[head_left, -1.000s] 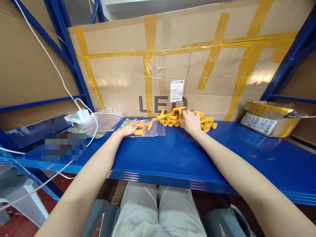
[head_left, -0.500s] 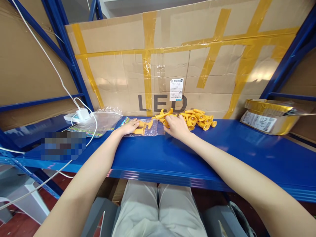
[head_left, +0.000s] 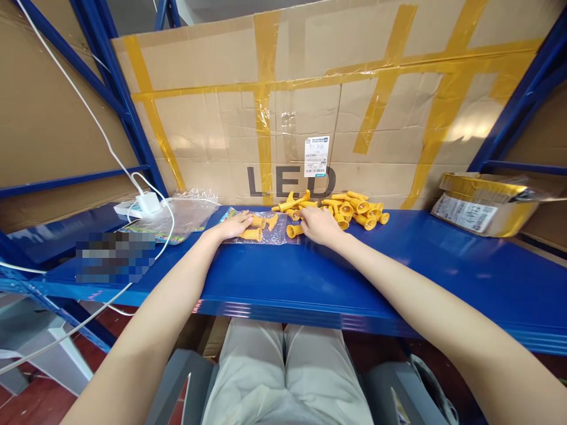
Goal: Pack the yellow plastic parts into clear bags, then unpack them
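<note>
My left hand (head_left: pixel 234 225) lies flat, fingers stretched, on the left end of a small clear plastic bag (head_left: pixel 273 231) on the blue shelf (head_left: pixel 310 277). A few yellow plastic parts (head_left: pixel 252 234) lie in or on the bag. My right hand (head_left: pixel 318 226) is curled at the bag's right end, its fingers pinched on a yellow part (head_left: pixel 294 230) at the bag's mouth. A pile of several more yellow parts (head_left: pixel 354 209) lies just behind and right of that hand.
A taped cardboard sheet marked LED (head_left: pixel 287 180) stands behind the shelf. At left lie clear bags with colourful print (head_left: pixel 177 221) and a white charger with cable (head_left: pixel 144 203). A yellow-taped parcel (head_left: pixel 481 203) sits at right. Blue rack posts frame both sides.
My right hand left the yellow pile and moved left to the bag's open end, bringing a yellow part with it. My left hand stayed on the bag.
</note>
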Demonstrator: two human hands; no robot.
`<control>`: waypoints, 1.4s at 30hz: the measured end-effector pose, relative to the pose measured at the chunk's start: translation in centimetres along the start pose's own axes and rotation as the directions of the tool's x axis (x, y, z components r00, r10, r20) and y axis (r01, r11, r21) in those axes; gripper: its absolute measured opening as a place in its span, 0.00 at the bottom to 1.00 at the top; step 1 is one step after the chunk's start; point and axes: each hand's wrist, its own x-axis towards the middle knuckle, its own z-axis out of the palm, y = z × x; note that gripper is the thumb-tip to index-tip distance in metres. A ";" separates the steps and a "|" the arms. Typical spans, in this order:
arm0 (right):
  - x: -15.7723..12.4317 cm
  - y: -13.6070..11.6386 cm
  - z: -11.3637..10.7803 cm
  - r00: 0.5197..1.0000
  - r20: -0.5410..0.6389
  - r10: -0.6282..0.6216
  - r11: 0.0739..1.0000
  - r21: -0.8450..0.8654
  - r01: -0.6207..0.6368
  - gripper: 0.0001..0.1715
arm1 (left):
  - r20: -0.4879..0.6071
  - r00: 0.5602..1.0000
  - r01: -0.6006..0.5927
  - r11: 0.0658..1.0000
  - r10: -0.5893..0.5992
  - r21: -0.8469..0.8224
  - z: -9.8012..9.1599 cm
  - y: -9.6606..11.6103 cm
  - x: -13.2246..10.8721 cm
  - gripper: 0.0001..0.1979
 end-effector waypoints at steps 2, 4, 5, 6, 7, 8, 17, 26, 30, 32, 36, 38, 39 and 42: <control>0.0 0.9 0.0 0.996 0.089 0.010 0.999 -0.043 -0.006 0.18 | -0.021 1.000 0.008 1.000 -0.009 -0.011 0.0 0.1 0.0 0.34; 0.0 1.6 0.3 0.980 0.197 -0.003 0.998 -0.057 0.014 0.19 | -0.053 0.999 0.008 1.000 -0.009 -0.028 0.0 0.3 0.0 0.33; -0.1 1.8 0.4 0.971 0.238 -0.013 0.998 -0.054 0.027 0.20 | -0.071 0.997 0.007 0.999 -0.009 -0.036 0.0 0.4 0.0 0.33; 0.0 2.0 0.5 0.965 0.261 -0.024 0.998 -0.051 0.039 0.20 | -0.088 0.996 0.009 0.999 -0.012 -0.045 -0.1 0.4 -0.1 0.32; 0.0 2.1 0.6 0.963 0.267 -0.036 0.998 -0.048 0.051 0.20 | -0.100 0.995 0.015 0.998 -0.021 -0.055 -0.1 0.5 -0.1 0.32; 0.0 2.2 0.6 0.965 0.257 -0.047 0.997 -0.046 0.061 0.19 | -0.107 0.994 0.025 0.998 -0.032 -0.065 -0.1 0.5 -0.1 0.32; 0.2 1.3 0.4 0.981 0.112 -0.159 0.979 0.145 0.142 0.17 | -0.115 0.993 0.022 0.986 -0.042 -0.168 0.3 0.0 0.1 0.33; 0.6 0.6 0.8 0.997 0.079 0.001 0.878 0.477 -0.039 0.16 | -0.108 0.994 -0.024 0.981 0.003 -0.193 0.9 0.2 0.5 0.34; 0.6 0.5 1.2 0.997 0.081 0.013 0.829 0.556 -0.056 0.18 | -0.102 0.995 -0.028 0.977 0.006 -0.214 0.9 0.3 0.5 0.33; 0.7 0.5 1.3 0.996 0.077 0.034 0.809 0.584 -0.073 0.17 | -0.105 0.994 -0.029 0.971 0.005 -0.236 1.0 0.3 0.5 0.32; 0.8 0.4 1.4 0.993 0.082 0.089 0.765 0.632 -0.121 0.15 | -0.114 0.993 -0.044 0.954 0.010 -0.296 1.0 0.5 0.4 0.33; 0.8 0.3 1.4 0.992 0.088 0.090 0.761 0.637 -0.125 0.14 | -0.113 0.994 -0.049 0.947 0.013 -0.318 1.1 0.6 0.3 0.34; 0.8 0.2 1.5 0.992 0.098 0.080 0.760 0.637 -0.125 0.13 | -0.112 0.994 -0.050 0.943 0.014 -0.329 1.1 0.7 0.3 0.34; 0.8 0.0 1.7 0.990 0.138 0.024 0.733 0.671 -0.111 0.13 | -0.110 0.994 -0.060 0.932 0.022 -0.357 1.0 0.8 0.2 0.33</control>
